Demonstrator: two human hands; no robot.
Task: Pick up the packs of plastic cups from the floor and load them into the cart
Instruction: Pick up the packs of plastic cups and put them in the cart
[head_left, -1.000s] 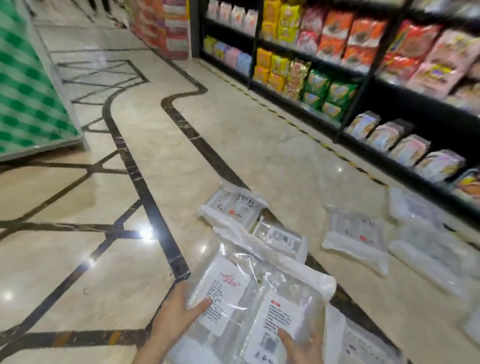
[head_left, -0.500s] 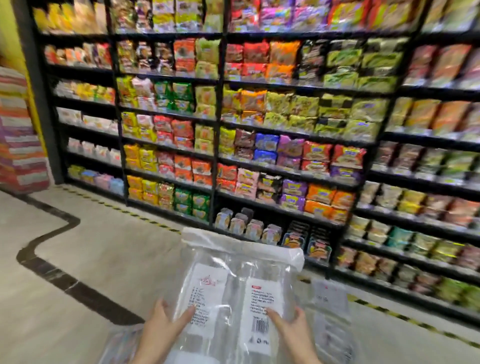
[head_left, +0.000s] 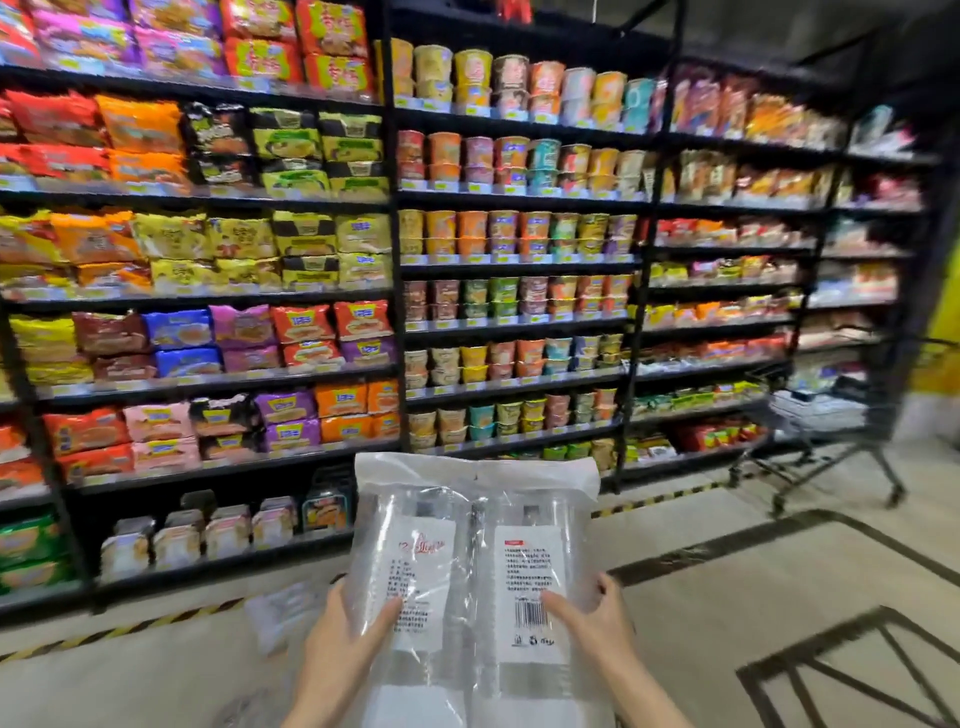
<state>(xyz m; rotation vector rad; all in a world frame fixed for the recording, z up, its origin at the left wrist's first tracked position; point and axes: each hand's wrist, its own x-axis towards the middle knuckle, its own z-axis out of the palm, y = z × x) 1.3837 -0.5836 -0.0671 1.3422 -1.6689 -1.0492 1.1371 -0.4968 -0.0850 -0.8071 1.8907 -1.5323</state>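
I hold two clear packs of plastic cups (head_left: 475, 561) side by side in front of me, each with a white label. My left hand (head_left: 343, 642) grips the left pack's edge and my right hand (head_left: 597, 618) grips the right pack's edge. Another pack of cups (head_left: 283, 613) lies blurred on the floor behind my left hand. The black wire cart (head_left: 815, 415) stands at the right, by the end of the shelving, with whitish goods inside it.
Tall black shelves (head_left: 395, 270) full of noodle packets and cup noodles run across the whole view. A yellow-black floor stripe (head_left: 130, 631) follows the shelf base. Marble floor (head_left: 727, 597) with dark inlay lines stretches toward the cart.
The view has swung right along the shelves, bringing the cart into sight. The two packs stay in both hands, held upright at the same spot in front of me.
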